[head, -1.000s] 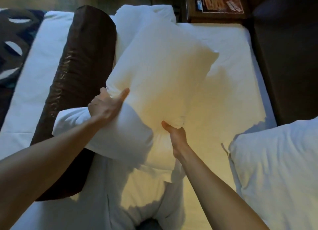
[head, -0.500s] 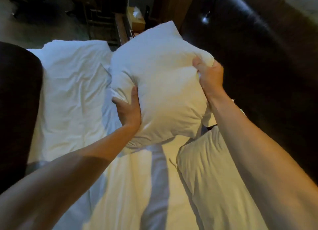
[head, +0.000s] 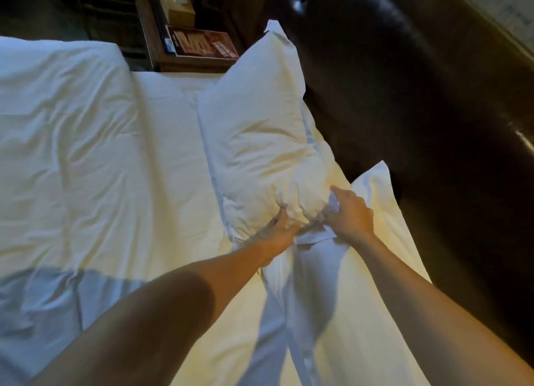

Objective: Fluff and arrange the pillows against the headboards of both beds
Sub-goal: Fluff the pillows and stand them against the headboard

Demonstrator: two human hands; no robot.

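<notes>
Gripping the near end of a white pillow (head: 260, 131), the left hand (head: 278, 232) and right hand (head: 351, 212) bunch its cover; the pillow lies along the dark padded headboard (head: 404, 111), overlapping a second pillow (head: 346, 299) nearer the viewer. Head view: a red printed card (head: 200, 43) and tissue box (head: 177, 6) sit on the nightstand (head: 150, 33); their lettering is too blurred to read. The duvet (head: 72, 140) runs off the left edge.

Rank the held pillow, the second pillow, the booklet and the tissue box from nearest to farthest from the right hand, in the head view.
From the right hand:
1. Held pillow, in its grip.
2. Second pillow, just right, by the headboard.
3. Booklet, on the nightstand, upper left.
4. Tissue box, beyond the booklet.
</notes>
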